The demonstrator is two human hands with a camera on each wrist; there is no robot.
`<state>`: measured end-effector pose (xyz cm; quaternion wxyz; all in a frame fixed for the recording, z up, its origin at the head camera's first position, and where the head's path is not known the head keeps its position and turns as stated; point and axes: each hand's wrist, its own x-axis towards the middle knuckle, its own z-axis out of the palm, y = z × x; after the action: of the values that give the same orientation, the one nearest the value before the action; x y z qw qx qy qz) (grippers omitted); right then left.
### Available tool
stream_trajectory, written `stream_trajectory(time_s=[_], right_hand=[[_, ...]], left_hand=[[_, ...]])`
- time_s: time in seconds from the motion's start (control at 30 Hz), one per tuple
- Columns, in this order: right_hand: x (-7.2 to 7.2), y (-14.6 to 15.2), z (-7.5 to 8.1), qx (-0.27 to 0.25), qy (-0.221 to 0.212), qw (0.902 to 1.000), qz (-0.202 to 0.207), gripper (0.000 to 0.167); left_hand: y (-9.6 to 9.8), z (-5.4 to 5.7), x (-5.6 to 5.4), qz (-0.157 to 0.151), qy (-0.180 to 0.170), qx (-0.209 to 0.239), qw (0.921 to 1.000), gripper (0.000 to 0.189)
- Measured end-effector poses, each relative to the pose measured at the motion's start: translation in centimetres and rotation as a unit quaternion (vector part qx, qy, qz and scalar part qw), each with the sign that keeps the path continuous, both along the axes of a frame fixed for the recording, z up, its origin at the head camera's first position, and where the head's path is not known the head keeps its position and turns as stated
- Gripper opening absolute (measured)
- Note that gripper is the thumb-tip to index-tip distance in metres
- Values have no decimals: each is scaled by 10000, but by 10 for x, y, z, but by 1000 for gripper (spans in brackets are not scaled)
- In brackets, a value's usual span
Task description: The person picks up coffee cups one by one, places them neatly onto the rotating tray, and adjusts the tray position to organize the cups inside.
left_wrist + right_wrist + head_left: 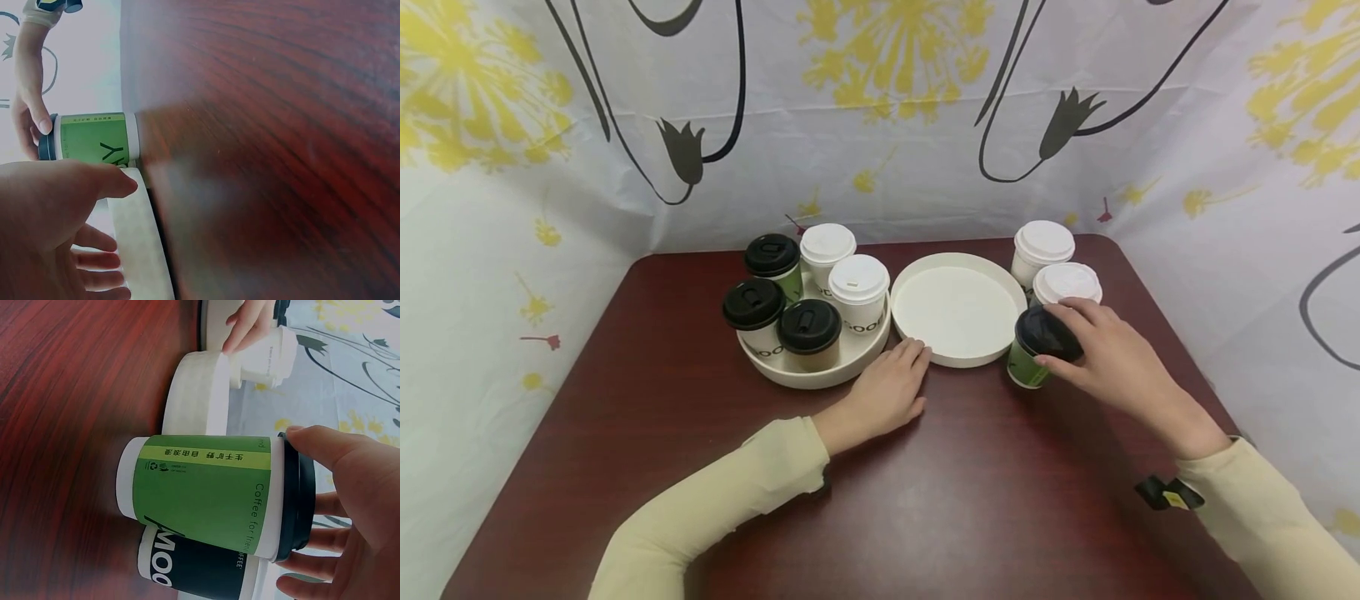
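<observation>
My right hand (1112, 362) grips the black lid of a green-sleeved paper coffee cup (1026, 365), its thumb and fingers around the lid's edge. Upright in the head view, that cup stands right beside a round cream tray (958, 312). Straight fingers of my left hand (887, 390) touch the near-left rim of this tray. Behind the gripped cup are two white-lidded cups (1043, 242); the right wrist view shows a dark sleeve (194, 562) on one. From the left wrist view, the green cup (94, 137) appears beyond my left thumb.
A second round tray (808, 380) adjoins on the left, carrying several lidded cups: black lids (754, 303) on the left and front, white lids (859, 278) on the right. The dark red table (925, 500) extends toward me. A patterned cloth (880, 183) hangs behind and along both sides.
</observation>
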<state>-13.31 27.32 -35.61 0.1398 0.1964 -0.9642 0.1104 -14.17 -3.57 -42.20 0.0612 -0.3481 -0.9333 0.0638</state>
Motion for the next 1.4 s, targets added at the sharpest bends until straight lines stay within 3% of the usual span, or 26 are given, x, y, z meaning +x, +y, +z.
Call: stream_trajectory(time_s=[0.53,0.8,1.1,1.4], right_hand=[[0,1,-3,-209,225,9995,-93,73],[1,1,6,-156,357,9992,-119,74],[3,-3,19,-168,449,9988,40,77],[0,-7,26,-278,752,9964,263,79]], left_hand=[[3,4,-4,-74,-37,-41,10000,70],[3,4,-5,-34,-87,-10,10000,72],[2,8,-4,8,-241,36,9997,71],[1,4,-5,-44,-181,138,9997,70]])
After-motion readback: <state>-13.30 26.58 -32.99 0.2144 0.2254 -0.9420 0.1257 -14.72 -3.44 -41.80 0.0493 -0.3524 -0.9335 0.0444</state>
